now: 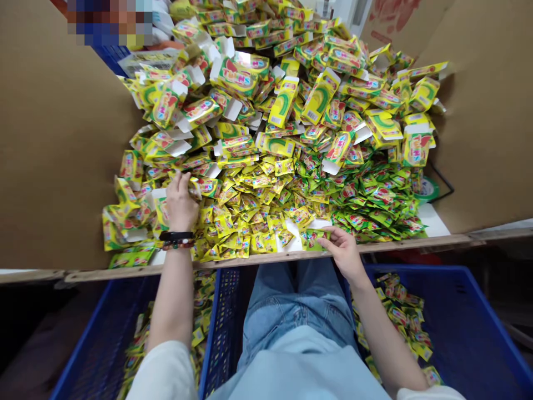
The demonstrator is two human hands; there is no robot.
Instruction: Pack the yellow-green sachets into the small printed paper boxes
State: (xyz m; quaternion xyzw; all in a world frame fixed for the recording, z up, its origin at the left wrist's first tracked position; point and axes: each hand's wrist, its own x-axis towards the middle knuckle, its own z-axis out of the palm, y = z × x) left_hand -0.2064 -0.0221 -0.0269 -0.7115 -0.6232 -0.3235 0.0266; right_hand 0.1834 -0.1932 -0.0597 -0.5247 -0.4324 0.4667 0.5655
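Observation:
My left hand, with dark and beaded bracelets at the wrist, is at the left of the pile. Its fingers are curled around a small candy box, mostly hidden by the hand. At the table's front edge, my right hand pinches a green candy sachet between thumb and fingers. Yellow sachets spread between the hands. A heap of green sachets lies beyond my right hand. Behind them rise many yellow printed boxes, several with white end flaps standing out.
Cardboard walls flank the pile on the left and right. A wooden strip edges the table. Below are two blue crates, left and right, with filled packs inside. Part of another person shows at the upper left.

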